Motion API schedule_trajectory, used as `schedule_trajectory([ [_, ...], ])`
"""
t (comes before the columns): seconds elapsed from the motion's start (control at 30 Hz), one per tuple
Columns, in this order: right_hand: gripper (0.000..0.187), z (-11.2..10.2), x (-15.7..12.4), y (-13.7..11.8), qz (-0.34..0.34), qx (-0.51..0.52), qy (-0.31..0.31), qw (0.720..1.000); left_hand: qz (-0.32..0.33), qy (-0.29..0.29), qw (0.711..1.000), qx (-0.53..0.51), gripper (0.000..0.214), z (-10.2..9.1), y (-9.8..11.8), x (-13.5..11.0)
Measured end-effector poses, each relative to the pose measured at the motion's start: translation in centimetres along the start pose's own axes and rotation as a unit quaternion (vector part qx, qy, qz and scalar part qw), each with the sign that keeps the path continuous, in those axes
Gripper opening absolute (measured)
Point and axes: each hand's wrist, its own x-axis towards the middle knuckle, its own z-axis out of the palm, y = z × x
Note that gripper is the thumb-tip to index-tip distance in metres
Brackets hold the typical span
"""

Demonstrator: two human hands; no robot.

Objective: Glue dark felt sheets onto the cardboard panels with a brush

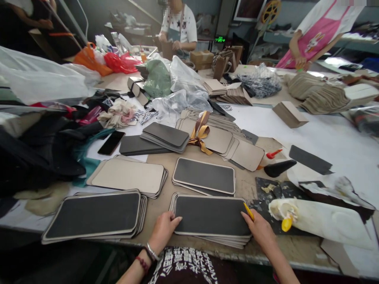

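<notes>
My left hand (164,228) pinches the left edge of a stack of rounded rectangular panels, its thumb on top and its fingers at the side. The top panel (211,215) is dark grey with a thin beige border. My right hand (260,227) is closed round a thin yellow tool (249,212), perhaps a spreader, and touches the stack's right edge. Similar bordered panels lie in another stack (94,215) on the left and a smaller stack (204,175) just behind. Plain beige panels (130,173) are piled behind the left stack.
A white plastic bottle (319,221), cut open, lies on the right with a yellow piece in its mouth. Behind are a phone (111,142), grey panels (166,134), a ribbon (201,134) and a black-handled tool (280,168). Two people (180,27) work across the table.
</notes>
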Motion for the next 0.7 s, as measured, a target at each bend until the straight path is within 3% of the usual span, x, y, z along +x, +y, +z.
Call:
schedule_trajectory([
  [0.7,0.020,0.2,0.0,-0.5,0.062,0.021,-0.024,0.998,0.007,-0.025,0.999,0.042,0.032,0.3,-1.0,0.9],
])
